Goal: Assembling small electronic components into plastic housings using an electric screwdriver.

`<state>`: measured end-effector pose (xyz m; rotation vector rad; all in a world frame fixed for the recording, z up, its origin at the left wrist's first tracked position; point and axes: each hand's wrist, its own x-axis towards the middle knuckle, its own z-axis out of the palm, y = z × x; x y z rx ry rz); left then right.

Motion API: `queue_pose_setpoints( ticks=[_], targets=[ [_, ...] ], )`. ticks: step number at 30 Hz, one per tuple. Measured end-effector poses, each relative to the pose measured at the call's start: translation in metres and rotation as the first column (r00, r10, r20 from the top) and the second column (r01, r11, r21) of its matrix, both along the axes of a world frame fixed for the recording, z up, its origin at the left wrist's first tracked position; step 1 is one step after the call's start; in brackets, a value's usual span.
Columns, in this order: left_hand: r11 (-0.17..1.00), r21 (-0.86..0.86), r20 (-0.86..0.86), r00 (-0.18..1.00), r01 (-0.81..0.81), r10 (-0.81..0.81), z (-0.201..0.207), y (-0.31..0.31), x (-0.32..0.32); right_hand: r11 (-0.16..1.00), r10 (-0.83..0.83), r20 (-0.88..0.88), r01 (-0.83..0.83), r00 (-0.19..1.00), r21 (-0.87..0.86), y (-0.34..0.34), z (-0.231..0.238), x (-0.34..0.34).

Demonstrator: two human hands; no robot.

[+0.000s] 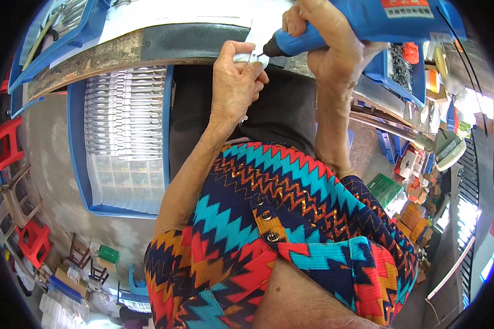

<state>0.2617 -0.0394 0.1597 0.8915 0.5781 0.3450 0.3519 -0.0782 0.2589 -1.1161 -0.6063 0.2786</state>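
Note:
My left hand (233,90) pinches a small pale metal part (252,58) at the edge of the workbench. The fingers of my right hand (337,52) wrap round a blue electric screwdriver (379,21) with a tapered nose and black tip. That tip points left and meets the part just beside my left fingertips; whether a screw sits there is too small to tell. Below and left of my left hand, a blue tray (74,148) holds many slim silver metal pieces laid in rows over a pale liner.
The worn bench edge (99,52) runs across the top. A blue bin with metal pieces (74,27) stands at the far left, and a blue bin of small dark parts (398,74) at the right. Red stools (6,145) stand on the floor. A black cord (464,55) hangs at the right.

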Motion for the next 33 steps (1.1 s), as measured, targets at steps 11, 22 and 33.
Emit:
queue_pose_setpoints(
  ticks=[11,22,33],
  targets=[
    [0.999,0.000,-0.011,0.999,-0.036,0.036,-0.007,-0.002,0.002,0.910,-0.164,0.671,0.374,0.723,-0.180,0.011,-0.014,0.010],
    [0.999,0.020,-0.046,0.999,-0.027,0.028,-0.001,-0.003,0.002,0.929,-0.076,0.081,0.100,0.994,-0.356,0.006,0.014,-0.002],
    [0.999,0.013,-0.008,0.999,-0.042,0.042,-0.005,-0.004,0.002,0.994,-0.006,0.076,0.015,0.997,-0.112,0.005,0.003,0.003]
  ],
)
